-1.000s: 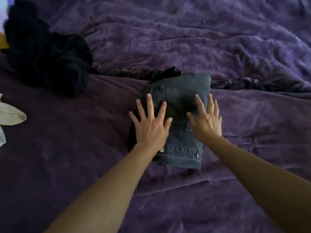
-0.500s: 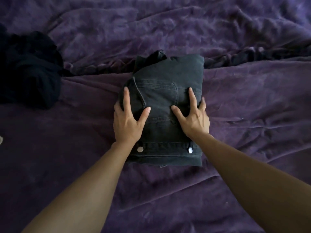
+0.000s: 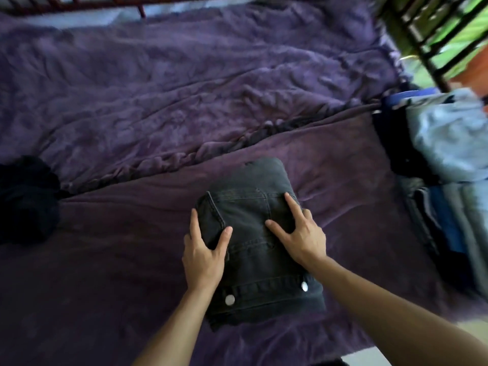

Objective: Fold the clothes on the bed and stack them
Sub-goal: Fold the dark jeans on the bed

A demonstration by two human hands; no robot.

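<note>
Both hands are gripping the folded dark denim garment (image 3: pixel 258 239): the left hand (image 3: pixel 203 257) is wrapping its left edge, thumb on top and fingers going down the side, while the right hand (image 3: pixel 301 236) is clasping the right edge the same way. It is sitting on the purple blanket (image 3: pixel 132 233), near the front of the bed. Judging by this, a lift toward the stack of folded clothes (image 3: pixel 449 207) at right is coming; squeezing evenly and keeping the bundle level should stop the layers from sliding apart.
</note>
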